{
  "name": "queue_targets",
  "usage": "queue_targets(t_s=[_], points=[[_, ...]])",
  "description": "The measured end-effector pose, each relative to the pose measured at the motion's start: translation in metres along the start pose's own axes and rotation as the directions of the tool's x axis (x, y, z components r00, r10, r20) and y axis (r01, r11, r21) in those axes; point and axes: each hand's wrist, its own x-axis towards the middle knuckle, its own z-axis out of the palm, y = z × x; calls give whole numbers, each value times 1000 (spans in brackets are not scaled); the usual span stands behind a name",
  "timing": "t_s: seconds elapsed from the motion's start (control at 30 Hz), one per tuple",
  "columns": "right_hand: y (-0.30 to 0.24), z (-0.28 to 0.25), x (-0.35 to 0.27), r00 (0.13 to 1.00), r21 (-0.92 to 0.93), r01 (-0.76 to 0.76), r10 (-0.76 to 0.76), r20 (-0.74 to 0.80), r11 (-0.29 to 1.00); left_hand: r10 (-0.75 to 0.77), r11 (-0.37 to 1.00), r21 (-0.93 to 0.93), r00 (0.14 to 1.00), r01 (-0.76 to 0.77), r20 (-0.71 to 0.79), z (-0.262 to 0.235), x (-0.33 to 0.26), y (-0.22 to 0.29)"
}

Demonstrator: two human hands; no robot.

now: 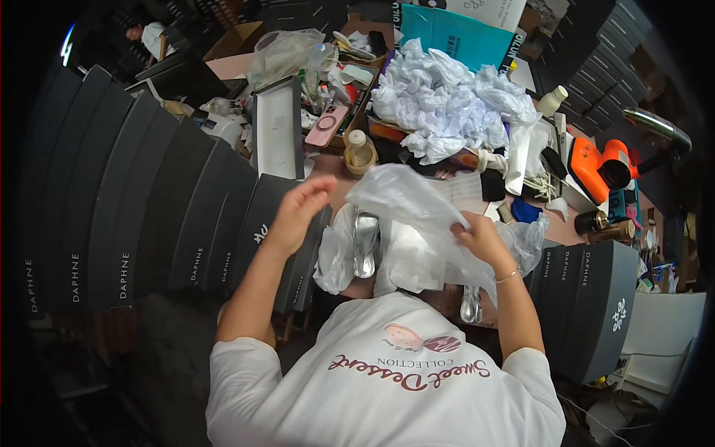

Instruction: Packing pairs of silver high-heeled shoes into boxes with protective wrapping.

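My right hand [480, 240] pinches the edge of a thin, see-through white wrapping sheet [406, 190], which spreads over the middle of the table. To its left, my left hand [307, 200] is raised with its fingers stretched out and nothing in it. Between my arms lies a silver shoe [365, 242], with crumpled white wrapping [335, 257] beside it. A second shiny silver piece [471, 304], partly hidden, is near my right forearm. More white wrapping [417, 257] lies under the held sheet.
Dark shoe boxes [141, 201] stand in a row at left, others [596, 305] at right. A box lid [277, 127], pink phone [326, 125] and bottle [360, 153] sit beyond my left hand. Crumpled paper [447, 97] is heaped behind; an orange tool [588, 170] lies far right.
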Motion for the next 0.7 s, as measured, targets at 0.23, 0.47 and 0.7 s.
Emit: queue_targets(t_s=[0.23, 0.47, 0.7], points=[[-10, -28, -30, 982, -11, 24, -26, -188, 1000, -562, 827, -132, 798, 547, -216, 12, -21, -199], [-27, -29, -40, 951, -96, 100, -124, -285, 990, -356, 710, 413, 797, 570, -488, 12, 2, -257], [-58, -32, -33, 945, 31, 186, -170, -279, 982, -555, 814, -317, 811, 486, -182, 19, -18, -213]])
